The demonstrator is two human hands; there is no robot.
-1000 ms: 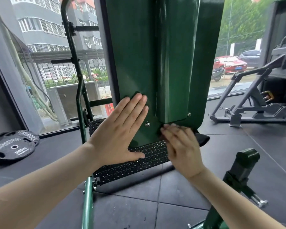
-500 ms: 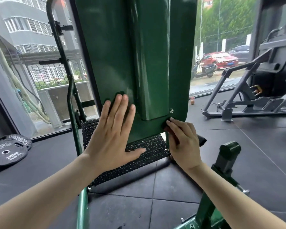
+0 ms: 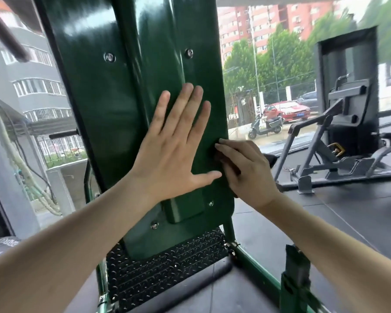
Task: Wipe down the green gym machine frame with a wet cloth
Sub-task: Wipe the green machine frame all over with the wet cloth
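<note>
The green gym machine's upright panel (image 3: 113,98) fills the middle of the head view, glossy and bolted at several points. My left hand (image 3: 174,154) lies flat on it with fingers spread and straight. At the panel's right edge, my right hand (image 3: 248,172) has its fingers curled over a dark cloth (image 3: 270,159) and presses it against the edge. Most of the cloth is hidden under that hand; a dark end sticks out to the right.
A black studded footplate (image 3: 167,267) sits under the panel. A green post (image 3: 296,274) stands at the lower right. A grey machine (image 3: 339,141) stands to the right on the dark rubber floor. Windows run behind.
Both hands have moved up the panel from its bottom corner, the right one along the right edge. The view has tilted upward.
</note>
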